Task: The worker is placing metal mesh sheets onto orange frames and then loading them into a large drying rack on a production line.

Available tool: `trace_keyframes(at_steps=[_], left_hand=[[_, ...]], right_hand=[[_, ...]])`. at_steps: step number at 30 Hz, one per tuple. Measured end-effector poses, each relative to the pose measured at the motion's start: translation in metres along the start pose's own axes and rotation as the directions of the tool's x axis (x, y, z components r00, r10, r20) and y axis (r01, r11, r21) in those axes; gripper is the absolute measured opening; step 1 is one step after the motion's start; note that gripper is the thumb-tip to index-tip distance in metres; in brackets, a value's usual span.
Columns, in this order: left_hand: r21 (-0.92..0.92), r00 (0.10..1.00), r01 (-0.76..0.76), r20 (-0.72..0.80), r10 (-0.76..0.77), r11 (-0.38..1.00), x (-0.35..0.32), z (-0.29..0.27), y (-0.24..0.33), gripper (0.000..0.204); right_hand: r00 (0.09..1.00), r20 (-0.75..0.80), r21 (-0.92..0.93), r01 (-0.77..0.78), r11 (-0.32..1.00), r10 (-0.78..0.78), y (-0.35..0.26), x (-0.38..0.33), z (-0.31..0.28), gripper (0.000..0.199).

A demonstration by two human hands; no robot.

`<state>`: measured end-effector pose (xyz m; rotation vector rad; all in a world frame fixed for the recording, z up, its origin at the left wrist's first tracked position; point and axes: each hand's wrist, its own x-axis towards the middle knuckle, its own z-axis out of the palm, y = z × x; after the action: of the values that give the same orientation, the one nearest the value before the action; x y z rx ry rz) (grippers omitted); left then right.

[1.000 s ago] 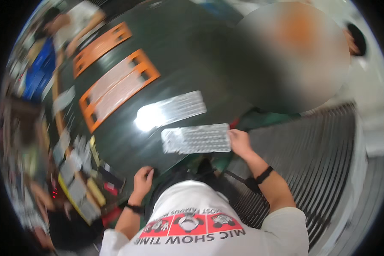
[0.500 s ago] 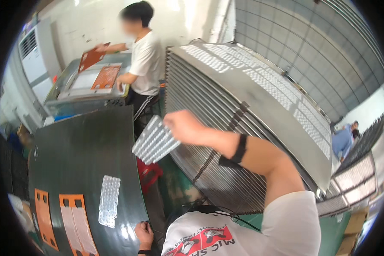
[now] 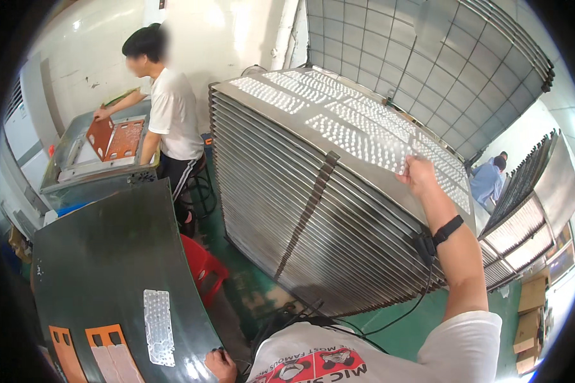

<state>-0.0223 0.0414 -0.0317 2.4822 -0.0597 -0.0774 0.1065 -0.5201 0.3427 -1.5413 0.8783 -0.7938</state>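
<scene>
Between the fingertips of my right hand [image 3: 419, 173] is the near end of a translucent dimpled sheet [image 3: 372, 152]. It lies low over, or on, the grey metal top tray [image 3: 377, 175] of a tall stack, among several similar sheets [image 3: 268, 94]. My left hand [image 3: 221, 366] rests with curled fingers at the right edge of a dark green table [image 3: 108, 249]; whether anything is in it is hidden. Another dimpled sheet [image 3: 158, 327] lies on that table. To its left are an orange frame with pale pink strips [image 3: 115, 357] and a second orange plate [image 3: 67, 354].
A co-worker [image 3: 172, 108] at the back left handles orange plates [image 3: 122, 139] over a tray. A red stool [image 3: 201, 268] stands between table and stack. A wire-grid rack [image 3: 421, 70] rises behind the stack. Cardboard boxes [image 3: 531, 319] and another person [image 3: 487, 182] are at right.
My right hand has carried the dimpled sheet from beside the table rightward onto the stack's top. The view has turned right. The co-worker's orange plate is lower. My left hand stays at the table edge.
</scene>
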Motion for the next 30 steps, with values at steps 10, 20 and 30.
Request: trace_keyframes(at_steps=[10, 20, 30], left_hand=[[0.019, 0.982, -0.150, -0.113, 0.151, 0.989, -0.003, -0.016, 0.014, 0.021], [0.048, 0.952, -0.101, -0.285, 0.110, 0.994, 0.002, 0.013, 0.004, 0.010], [-0.084, 0.848, 0.351, -0.395, -0.354, 0.933, -0.040, 0.001, 0.038, 0.008]], right_hand=[[0.990, -0.131, -0.392, 0.004, 0.920, -0.060, 0.009, 0.020, 0.017, 0.021], [0.661, 0.597, -0.193, 0.669, 0.718, -0.455, 0.018, -0.106, 0.159, 0.018], [-0.645, 0.733, 0.655, 0.584, 0.480, -0.215, 0.260, -0.290, 0.436, 0.041]])
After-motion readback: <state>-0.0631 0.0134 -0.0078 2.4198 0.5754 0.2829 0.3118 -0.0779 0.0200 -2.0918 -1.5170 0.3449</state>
